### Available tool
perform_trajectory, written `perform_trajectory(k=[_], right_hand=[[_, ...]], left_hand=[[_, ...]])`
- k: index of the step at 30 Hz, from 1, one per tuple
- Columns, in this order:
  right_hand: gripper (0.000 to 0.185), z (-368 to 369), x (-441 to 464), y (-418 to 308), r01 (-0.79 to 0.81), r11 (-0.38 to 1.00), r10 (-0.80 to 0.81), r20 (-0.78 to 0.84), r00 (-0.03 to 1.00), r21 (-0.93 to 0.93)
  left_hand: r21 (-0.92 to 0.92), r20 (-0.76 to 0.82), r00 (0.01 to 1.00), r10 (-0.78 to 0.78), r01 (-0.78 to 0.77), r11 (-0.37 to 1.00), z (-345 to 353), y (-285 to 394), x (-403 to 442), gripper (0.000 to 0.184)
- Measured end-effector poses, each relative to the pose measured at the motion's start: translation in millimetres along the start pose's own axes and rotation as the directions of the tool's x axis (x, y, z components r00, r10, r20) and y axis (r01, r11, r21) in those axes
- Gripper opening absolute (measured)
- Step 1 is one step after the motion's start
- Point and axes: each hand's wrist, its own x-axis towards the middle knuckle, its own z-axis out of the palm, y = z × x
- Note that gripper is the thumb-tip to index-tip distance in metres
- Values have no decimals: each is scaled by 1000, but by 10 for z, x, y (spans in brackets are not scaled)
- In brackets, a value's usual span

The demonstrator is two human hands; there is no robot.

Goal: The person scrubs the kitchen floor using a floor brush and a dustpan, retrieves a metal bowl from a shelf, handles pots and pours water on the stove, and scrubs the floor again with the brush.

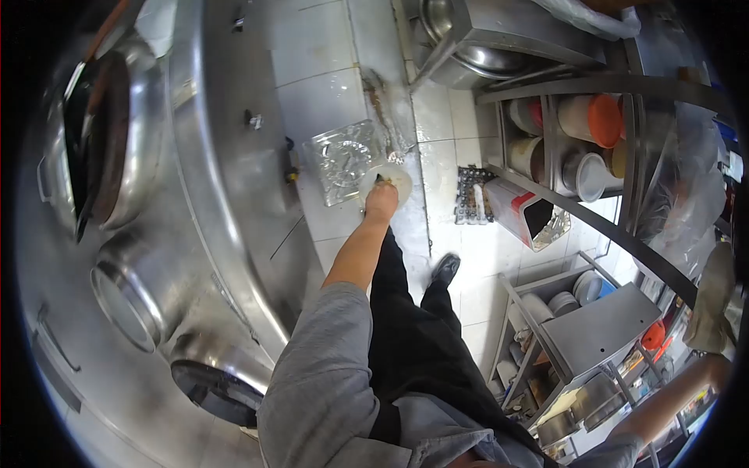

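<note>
My left hand (381,201) reaches down at the middle of the view, its fingers closed. A small dark tip shows at its knuckles, but what the fingers grip is hidden. Just beyond and beneath it is a round, pale, bowl-like thing (400,178). Beside that, on the wet tiled floor (312,101), lies a clear, crumpled-looking plastic tray (339,160). At the far lower right my right hand (716,369) is dim and cut by the view's edge; its fingers cannot be made out. Close to it hangs a beige cloth or glove (711,300).
Steel counters with a large pot (129,292) line the left. On the right stand a metal rack (577,207) with tubs, a tin (519,210) on the floor and a steel shelf unit (601,327) with bowls. A black grate (472,195) lies near my shoe (446,269).
</note>
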Motion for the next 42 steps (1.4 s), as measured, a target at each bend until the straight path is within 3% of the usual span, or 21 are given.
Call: perform_trajectory(k=[1,3,4,8,17,20,24,27,32,35,38,40,42], right_hand=[[53,-3,-6,-1,9,1000,-9,5,1000,-3],[52,-11,-8,12,28,1000,-28,7,1000,-9],[52,-7,-23,19,30,999,-30,11,999,-11],[50,1,-65,59,52,998,-51,22,998,-38],[46,-7,-203,157,98,995,-96,60,994,-32],[45,10,-281,212,99,995,-98,61,993,-9],[43,78,-349,291,117,993,-118,50,992,28],[42,126,-360,324,116,991,-117,16,993,67],[40,255,-144,432,167,974,-156,-81,984,156],[39,276,64,573,242,946,-215,-139,967,217],[38,-12,214,768,361,868,-313,-189,931,341],[39,-716,123,827,145,876,-243,163,956,459],[40,-1262,-138,1299,-144,805,-125,401,908,576]], left_hand=[[-6,7,1000,19,-19,1000,181,-41,140,20],[175,21,993,115,-117,978,299,-71,329,21],[245,69,996,63,-78,966,361,-53,394,21],[315,148,984,96,-139,939,431,-33,463,20],[295,181,972,150,-200,934,310,-49,491,19],[220,110,984,138,-160,962,65,3,377,21],[160,63,994,90,-99,982,-371,399,-58,20],[170,96,964,247,-260,950,-418,845,-415,20],[66,94,922,376,-383,921,-618,1907,-1017,23],[115,44,898,438,-440,891,-486,2311,-1216,21],[278,155,897,415,-443,853,-548,2691,-1466,21],[326,136,909,394,-416,849,-509,2748,-1551,20],[359,95,918,386,-393,846,-465,2659,-1611,19]])
